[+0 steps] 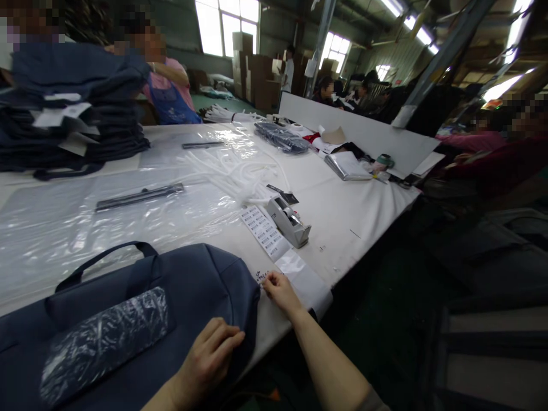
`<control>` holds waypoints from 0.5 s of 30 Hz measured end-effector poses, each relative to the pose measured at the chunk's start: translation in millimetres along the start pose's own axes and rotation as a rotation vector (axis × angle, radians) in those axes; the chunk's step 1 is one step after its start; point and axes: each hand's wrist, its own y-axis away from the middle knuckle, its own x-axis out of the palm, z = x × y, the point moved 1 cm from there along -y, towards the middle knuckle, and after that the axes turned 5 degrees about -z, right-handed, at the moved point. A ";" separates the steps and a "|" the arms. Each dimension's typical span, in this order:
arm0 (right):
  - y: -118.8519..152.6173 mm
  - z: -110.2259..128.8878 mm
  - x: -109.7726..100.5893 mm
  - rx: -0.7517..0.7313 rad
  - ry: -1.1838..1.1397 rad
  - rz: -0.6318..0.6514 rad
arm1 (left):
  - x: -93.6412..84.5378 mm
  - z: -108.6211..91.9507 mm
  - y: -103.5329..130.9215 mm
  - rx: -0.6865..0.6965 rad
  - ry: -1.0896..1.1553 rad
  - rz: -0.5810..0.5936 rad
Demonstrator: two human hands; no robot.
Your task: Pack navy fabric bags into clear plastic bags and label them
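A large navy fabric bag (192,285) with a looped handle lies on the white-covered table (342,222), a clear plastic-wrapped piece (107,342) on its side. My left hand (209,354) rests on the bag's near right end, fingers curled; whatever they grip is hard to make out. Just beyond the bag's right corner, my right hand (276,288) is pinched, and anything between its fingertips is too small to tell. Beside it lie a sheet of barcode labels (263,231) with handwriting near its lower end and a grey tape dispenser (289,222).
Clear plastic bags (55,217) and white straps (244,174) spread across the table. Folded navy bags (72,108) are stacked at the back left, near a person in a blue apron (173,103). A white divider (355,131) lines the far edge; the table's edge runs along the right.
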 end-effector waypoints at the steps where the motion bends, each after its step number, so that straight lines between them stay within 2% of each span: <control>1: 5.9 -6.3 -4.0 0.008 -0.015 0.004 | 4.5 -0.9 3.7 -0.014 0.023 -0.001; 3: 18.2 -17.5 -5.3 0.034 -0.017 0.079 | 8.1 -0.7 6.6 -0.066 0.099 -0.026; 6: 27.7 -24.0 10.2 0.042 0.008 0.185 | 0.5 2.2 -0.7 -0.198 0.165 -0.078; 10: 16.6 -13.3 43.5 -0.031 0.066 0.043 | -14.6 6.8 -15.2 -0.385 0.163 -0.078; 12: 9.1 -7.2 52.9 -0.006 0.058 0.018 | -17.3 8.1 -17.8 -0.379 0.166 -0.081; 15: 2.3 -2.8 50.1 0.086 0.029 0.073 | -14.8 7.9 -16.8 -0.277 0.169 -0.080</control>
